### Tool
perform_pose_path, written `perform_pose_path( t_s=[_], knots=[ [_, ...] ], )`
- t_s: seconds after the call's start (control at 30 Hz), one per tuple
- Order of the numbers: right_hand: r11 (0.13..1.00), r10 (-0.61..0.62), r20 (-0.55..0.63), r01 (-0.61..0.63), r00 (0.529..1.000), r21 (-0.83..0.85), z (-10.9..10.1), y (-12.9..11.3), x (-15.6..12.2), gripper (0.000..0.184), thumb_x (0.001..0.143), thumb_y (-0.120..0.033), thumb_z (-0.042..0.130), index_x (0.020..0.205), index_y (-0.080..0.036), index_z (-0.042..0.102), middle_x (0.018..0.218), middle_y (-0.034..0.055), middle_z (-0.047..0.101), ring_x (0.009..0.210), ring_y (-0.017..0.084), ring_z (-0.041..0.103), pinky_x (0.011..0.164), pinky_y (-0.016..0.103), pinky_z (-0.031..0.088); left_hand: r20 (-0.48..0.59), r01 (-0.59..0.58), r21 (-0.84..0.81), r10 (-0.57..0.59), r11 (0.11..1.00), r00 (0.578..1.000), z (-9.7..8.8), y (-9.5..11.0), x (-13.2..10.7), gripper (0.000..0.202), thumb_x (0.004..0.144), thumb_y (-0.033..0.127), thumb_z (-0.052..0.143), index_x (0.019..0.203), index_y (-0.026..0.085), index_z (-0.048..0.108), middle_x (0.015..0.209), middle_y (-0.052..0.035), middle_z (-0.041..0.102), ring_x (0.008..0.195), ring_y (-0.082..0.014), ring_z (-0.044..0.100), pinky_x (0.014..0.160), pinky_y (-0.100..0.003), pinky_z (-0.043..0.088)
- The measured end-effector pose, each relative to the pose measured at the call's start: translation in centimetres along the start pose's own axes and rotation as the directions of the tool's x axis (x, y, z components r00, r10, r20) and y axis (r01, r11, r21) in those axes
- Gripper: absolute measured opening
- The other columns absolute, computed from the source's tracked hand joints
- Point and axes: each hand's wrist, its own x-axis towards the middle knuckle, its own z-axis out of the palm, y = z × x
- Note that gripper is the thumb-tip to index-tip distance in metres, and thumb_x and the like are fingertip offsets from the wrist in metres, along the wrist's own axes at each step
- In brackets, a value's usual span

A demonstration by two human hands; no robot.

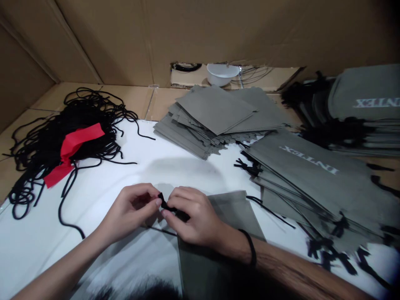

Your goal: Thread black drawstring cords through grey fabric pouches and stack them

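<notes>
Left hand point(134, 212) pinches the black cord point(162, 201), right hand point(196, 214) grips it just alongside, grey bag point(235, 211) beneath that hand, and any loosened pinch could lose it!

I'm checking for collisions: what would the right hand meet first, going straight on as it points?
Probably the left hand, just beyond the black cord pinched by the right hand; depth is unclear.

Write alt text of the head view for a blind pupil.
Two hands pinch black cord near a gray pouch on a white surface. Tangled cords and a red strip lie left, stacked gray pieces behind, and more pouches right.
</notes>
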Motion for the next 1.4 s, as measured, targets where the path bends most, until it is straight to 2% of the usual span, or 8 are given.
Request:
perform_pose_path(
  t_s=[0.2, 0.37, 0.53, 0.6, 0.73, 0.93, 1.23, 1.4],
  knots=[
    [0.999, -0.044, 0.037, 0.044, 0.998, -0.016, -0.08, 0.04, 0.00, 0.026, 0.088, -0.019, 0.049, 0.062, -0.018, 0.052, 0.061, 0.0003, 0.049, 0.060, 0.012, 0.042, 0.058, 0.027, 0.033, -0.041, 0.087, -0.146, -0.094, 0.985, 0.995, 0.54, 0.31, -0.30, 0.021, 0.077, 0.033, 0.063, 0.068, 0.016, 0.056, 0.048, 0.0042, 0.051, 0.040, -0.0081, 0.047, 0.036, -0.017, 0.035],
    [0.999, -0.046, 0.051, 0.045, 0.998, 0.011, -0.20, 0.01, 0.09, 0.027, 0.088, -0.019, 0.048, 0.061, -0.018, 0.050, 0.060, -0.0004, 0.046, 0.059, 0.012, 0.042, 0.058, 0.027, 0.033, -0.068, 0.098, -0.248, -0.118, 0.964, 0.991, 0.59, 0.39, -0.22, 0.020, 0.077, 0.031, 0.063, 0.066, 0.016, 0.054, 0.045, 0.0057, 0.049, 0.037, -0.0066, 0.044, 0.037, -0.017, 0.034],
    [0.999, -0.042, 0.082, 0.044, 0.996, -0.014, -0.15, 0.01, 0.05, 0.024, 0.088, -0.019, 0.046, 0.065, -0.018, 0.051, 0.061, -0.0001, 0.047, 0.060, 0.013, 0.041, 0.058, 0.027, 0.033, -0.031, 0.113, -0.191, -0.121, 0.975, 0.992, 0.11, 0.34, 0.06, 0.018, 0.075, 0.028, 0.066, 0.068, 0.015, 0.057, 0.048, 0.0039, 0.053, 0.042, -0.0076, 0.047, 0.041, -0.018, 0.038],
    [0.999, -0.047, 0.083, 0.049, 0.995, -0.024, -0.13, -0.01, 0.03, 0.023, 0.088, -0.019, 0.046, 0.067, -0.018, 0.052, 0.062, -0.0001, 0.048, 0.060, 0.013, 0.042, 0.057, 0.027, 0.032, -0.016, 0.085, -0.169, -0.089, 0.982, 0.996, 0.05, 0.31, 0.09, 0.014, 0.073, 0.025, 0.068, 0.075, 0.014, 0.060, 0.053, 0.0030, 0.056, 0.047, -0.0085, 0.050, 0.045, -0.018, 0.042],
    [0.998, -0.055, 0.070, 0.057, 0.996, -0.028, 0.00, 0.11, -0.07, 0.021, 0.088, -0.018, 0.046, 0.068, -0.018, 0.053, 0.064, 0.0005, 0.052, 0.061, 0.013, 0.043, 0.058, 0.027, 0.033, 0.064, 0.070, -0.168, -0.060, 0.983, 0.996, 0.33, 0.22, -0.05, 0.032, 0.068, 0.023, 0.074, 0.096, 0.014, 0.063, 0.067, 0.0008, 0.060, 0.055, -0.0091, 0.053, 0.050, -0.019, 0.044],
    [0.997, -0.064, 0.080, 0.068, 0.995, -0.047, 0.17, 0.35, -0.18, 0.020, 0.089, -0.019, 0.045, 0.073, -0.017, 0.058, 0.063, -0.0001, 0.052, 0.059, 0.012, 0.044, 0.057, 0.027, 0.031, 0.101, 0.132, -0.119, -0.120, 0.984, 0.988, 0.50, 0.05, -0.02, 0.022, 0.069, 0.031, 0.074, 0.076, 0.011, 0.066, 0.055, 0.0015, 0.055, 0.050, -0.0074, 0.046, 0.045, -0.018, 0.037],
    [0.997, -0.072, 0.091, 0.072, 0.993, 0.007, 0.06, 0.25, 0.07, 0.025, 0.089, -0.018, 0.048, 0.065, -0.017, 0.055, 0.061, -0.0004, 0.051, 0.058, 0.012, 0.043, 0.055, 0.026, 0.031, 0.026, 0.141, -0.086, -0.139, 0.986, 0.990, -0.03, -0.05, 0.14, 0.021, 0.070, 0.031, 0.073, 0.075, 0.011, 0.071, 0.054, -0.0004, 0.058, 0.048, -0.0086, 0.047, 0.041, -0.018, 0.037],
    [0.997, -0.061, 0.104, 0.066, 0.993, -0.041, 0.08, 0.10, 0.01, 0.019, 0.086, -0.017, 0.050, 0.069, -0.017, 0.060, 0.066, 0.0002, 0.052, 0.061, 0.012, 0.044, 0.058, 0.026, 0.033, 0.031, 0.111, -0.174, -0.107, 0.979, 0.994, 0.30, -0.24, 0.29, 0.019, 0.065, 0.024, 0.077, 0.078, 0.011, 0.070, 0.063, -0.0010, 0.061, 0.054, -0.0089, 0.053, 0.050, -0.019, 0.045]
  ],
)
